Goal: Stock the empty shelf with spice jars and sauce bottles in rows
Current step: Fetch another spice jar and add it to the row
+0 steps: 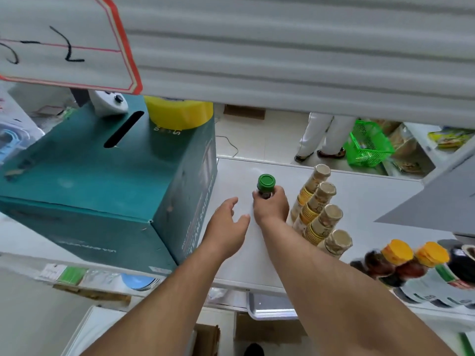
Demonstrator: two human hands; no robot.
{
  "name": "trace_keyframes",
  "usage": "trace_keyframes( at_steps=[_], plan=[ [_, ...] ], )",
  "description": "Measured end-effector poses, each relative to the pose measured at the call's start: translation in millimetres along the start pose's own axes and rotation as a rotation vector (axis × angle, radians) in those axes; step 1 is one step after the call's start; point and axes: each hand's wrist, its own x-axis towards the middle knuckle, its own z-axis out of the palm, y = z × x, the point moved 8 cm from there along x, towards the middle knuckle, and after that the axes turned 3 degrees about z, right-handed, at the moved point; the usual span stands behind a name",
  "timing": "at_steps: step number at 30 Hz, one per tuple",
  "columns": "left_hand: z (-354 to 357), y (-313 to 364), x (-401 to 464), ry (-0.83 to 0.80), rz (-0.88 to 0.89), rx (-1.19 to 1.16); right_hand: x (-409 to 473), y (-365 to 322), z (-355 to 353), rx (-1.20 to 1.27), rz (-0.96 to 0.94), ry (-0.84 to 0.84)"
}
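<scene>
A dark bottle with a green cap (266, 183) stands upright on the white shelf (365, 199), and my right hand (271, 204) is wrapped around its body. Just left of it my left hand (226, 223) hovers over the shelf with its fingers spread, holding nothing. To the right of the bottle runs a row of several spice jars with tan lids (323, 206), front to back. Further right, at the front of the shelf, stand sauce bottles with yellow caps (398, 253) and dark-capped ones.
A large teal cardboard box (97, 191) fills the shelf's left side, with a yellow tape roll (180, 114) and a white controller (109, 104) on top. A sign (64, 39) hangs overhead. Beyond the shelf stands a person (321, 134) beside a green basket (367, 143).
</scene>
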Motion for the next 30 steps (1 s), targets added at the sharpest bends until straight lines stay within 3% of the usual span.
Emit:
trace_keyframes(
  at_steps=[10,18,30],
  plan=[
    [-27,20,-55,-0.04,0.033,0.055,-95,-20,-47,0.14,-0.106,-0.11],
    [-23,50,-152,-0.142,0.163,0.076,-209,6,-127,0.194,-0.153,-0.058],
    [125,133,-290,-0.564,0.389,0.088,-305,105,-331,0.274,-0.047,0.369]
  ],
)
